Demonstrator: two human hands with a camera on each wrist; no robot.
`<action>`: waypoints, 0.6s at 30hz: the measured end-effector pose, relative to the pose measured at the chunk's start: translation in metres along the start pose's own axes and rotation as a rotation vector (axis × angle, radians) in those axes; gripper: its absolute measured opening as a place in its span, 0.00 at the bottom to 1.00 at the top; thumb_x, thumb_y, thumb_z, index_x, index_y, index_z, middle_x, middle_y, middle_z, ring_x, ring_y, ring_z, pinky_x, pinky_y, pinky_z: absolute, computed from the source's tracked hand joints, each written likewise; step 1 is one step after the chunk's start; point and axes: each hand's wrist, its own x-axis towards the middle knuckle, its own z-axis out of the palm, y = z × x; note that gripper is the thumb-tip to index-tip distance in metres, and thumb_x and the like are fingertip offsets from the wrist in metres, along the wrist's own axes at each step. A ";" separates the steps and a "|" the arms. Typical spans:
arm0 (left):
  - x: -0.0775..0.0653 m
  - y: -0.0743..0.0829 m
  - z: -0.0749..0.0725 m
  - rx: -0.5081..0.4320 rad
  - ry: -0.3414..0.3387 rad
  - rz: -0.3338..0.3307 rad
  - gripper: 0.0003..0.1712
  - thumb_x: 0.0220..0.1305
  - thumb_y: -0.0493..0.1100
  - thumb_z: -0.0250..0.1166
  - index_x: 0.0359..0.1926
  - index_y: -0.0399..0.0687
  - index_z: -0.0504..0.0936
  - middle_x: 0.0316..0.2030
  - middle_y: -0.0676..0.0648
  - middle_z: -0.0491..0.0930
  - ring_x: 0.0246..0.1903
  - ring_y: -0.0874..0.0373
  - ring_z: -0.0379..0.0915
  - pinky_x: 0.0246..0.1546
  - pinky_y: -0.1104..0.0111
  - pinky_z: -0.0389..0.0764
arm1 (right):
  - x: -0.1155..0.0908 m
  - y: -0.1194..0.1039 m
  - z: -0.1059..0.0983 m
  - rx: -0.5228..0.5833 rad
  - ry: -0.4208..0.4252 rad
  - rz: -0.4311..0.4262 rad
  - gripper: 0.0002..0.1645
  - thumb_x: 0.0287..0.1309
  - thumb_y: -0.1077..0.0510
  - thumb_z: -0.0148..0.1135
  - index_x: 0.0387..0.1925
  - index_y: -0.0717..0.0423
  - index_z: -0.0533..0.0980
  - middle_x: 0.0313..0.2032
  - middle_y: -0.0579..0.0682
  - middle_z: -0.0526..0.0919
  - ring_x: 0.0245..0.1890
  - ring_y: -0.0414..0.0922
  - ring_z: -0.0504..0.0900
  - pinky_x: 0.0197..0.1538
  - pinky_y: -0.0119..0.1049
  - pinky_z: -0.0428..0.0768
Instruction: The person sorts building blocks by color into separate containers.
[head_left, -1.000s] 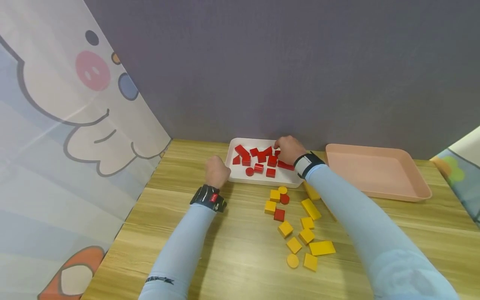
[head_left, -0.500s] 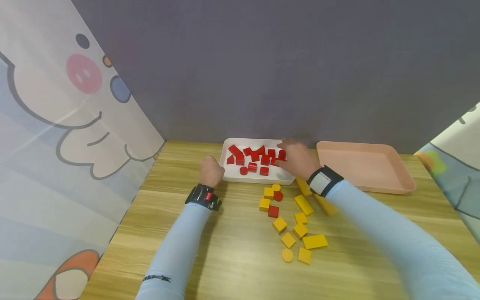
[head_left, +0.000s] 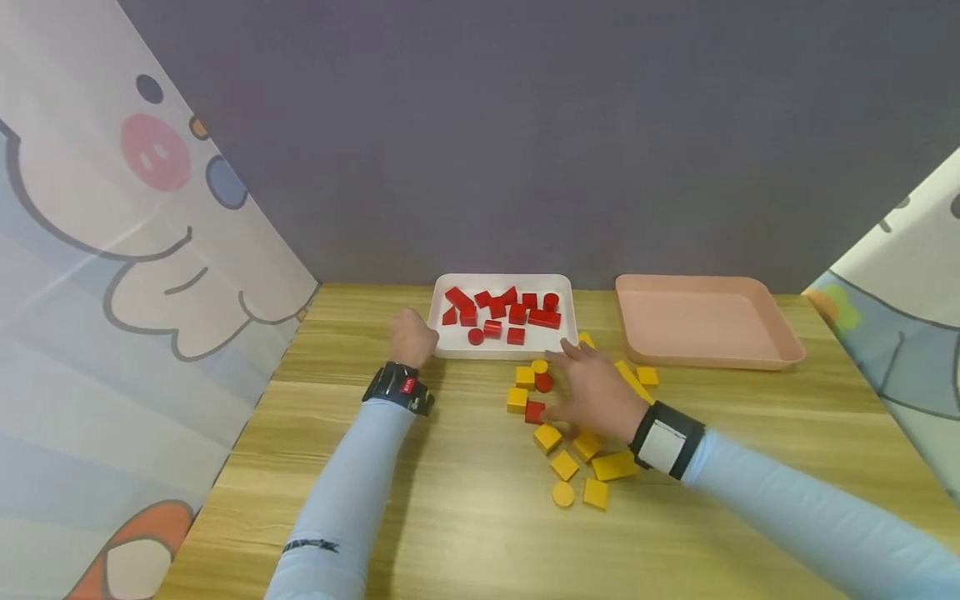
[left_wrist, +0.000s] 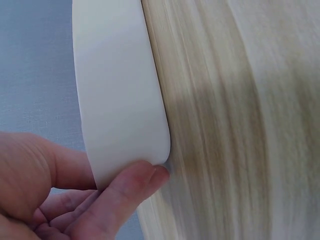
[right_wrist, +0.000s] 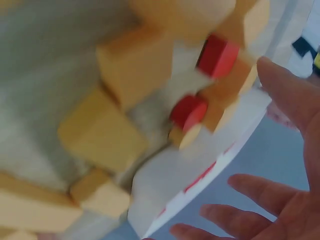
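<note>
My left hand (head_left: pixel 412 337) pinches the left front corner of a white tray (head_left: pixel 551 342); the left wrist view shows thumb and fingers on either side of its wall (left_wrist: pixel 120 90). Several red blocks (head_left: pixel 517 313) of mixed shapes lie inside the tray. In front of it, my right hand (head_left: pixel 600 392) hovers with fingers spread, holding nothing. Beneath and around that hand are several yellow blocks (head_left: pixel 517 400), some partly hidden by it. Among them lie a red square block (head_left: pixel 535 412), close to the thumb, and a red round block (head_left: pixel 543 383).
A pink tray (head_left: pixel 712 321) with nothing in it stands to the right of the white one. A grey panel (head_left: pixel 480 142) rises behind both trays. The wood-grain table (head_left: pixel 465 517) extends toward me, and a cartoon-printed cloth (head_left: pixel 150 333) borders it on the left.
My right hand has left the white tray, its fingers opening, and come back over the yellow blocks. A red cylinder formerly by its fingers stands in the tray. The left hand keeps its grip.
</note>
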 end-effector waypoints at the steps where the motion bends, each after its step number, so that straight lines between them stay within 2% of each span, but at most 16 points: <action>1: 0.000 -0.001 0.000 0.003 0.004 0.004 0.06 0.59 0.32 0.62 0.30 0.33 0.84 0.27 0.41 0.80 0.28 0.49 0.74 0.21 0.68 0.70 | -0.002 -0.002 0.002 0.018 -0.010 0.001 0.57 0.44 0.39 0.84 0.74 0.53 0.71 0.76 0.65 0.66 0.75 0.70 0.65 0.70 0.66 0.72; 5: 0.002 -0.003 0.000 0.018 0.017 0.016 0.05 0.57 0.32 0.63 0.27 0.34 0.83 0.28 0.40 0.81 0.29 0.49 0.74 0.22 0.68 0.70 | -0.004 -0.008 0.010 0.034 -0.014 -0.005 0.51 0.46 0.42 0.84 0.69 0.55 0.75 0.73 0.61 0.73 0.71 0.63 0.73 0.68 0.58 0.78; 8: 0.002 -0.004 0.001 0.024 0.018 0.014 0.05 0.57 0.33 0.64 0.27 0.35 0.84 0.28 0.39 0.82 0.29 0.49 0.75 0.23 0.68 0.70 | -0.003 -0.012 0.014 0.065 -0.029 0.009 0.42 0.48 0.44 0.83 0.63 0.55 0.80 0.63 0.55 0.82 0.54 0.53 0.84 0.50 0.45 0.88; 11: 0.003 -0.005 0.002 0.021 0.006 0.006 0.05 0.58 0.33 0.64 0.27 0.35 0.84 0.27 0.40 0.82 0.28 0.49 0.75 0.22 0.68 0.71 | -0.001 -0.016 0.017 0.090 -0.064 0.034 0.35 0.50 0.47 0.82 0.59 0.53 0.83 0.53 0.49 0.86 0.39 0.45 0.81 0.34 0.34 0.84; 12: 0.003 -0.005 0.001 0.017 0.001 0.003 0.06 0.58 0.33 0.64 0.27 0.35 0.83 0.27 0.40 0.82 0.28 0.49 0.75 0.22 0.68 0.71 | -0.001 -0.017 0.018 0.097 -0.076 0.043 0.34 0.51 0.48 0.82 0.59 0.53 0.83 0.50 0.48 0.86 0.37 0.45 0.79 0.33 0.33 0.82; 18: 0.004 -0.003 -0.001 0.002 -0.006 0.015 0.06 0.58 0.32 0.63 0.27 0.35 0.83 0.24 0.42 0.79 0.27 0.49 0.74 0.22 0.68 0.71 | 0.004 -0.022 0.019 0.085 -0.090 0.033 0.29 0.50 0.51 0.82 0.54 0.54 0.85 0.45 0.48 0.89 0.36 0.44 0.79 0.44 0.36 0.85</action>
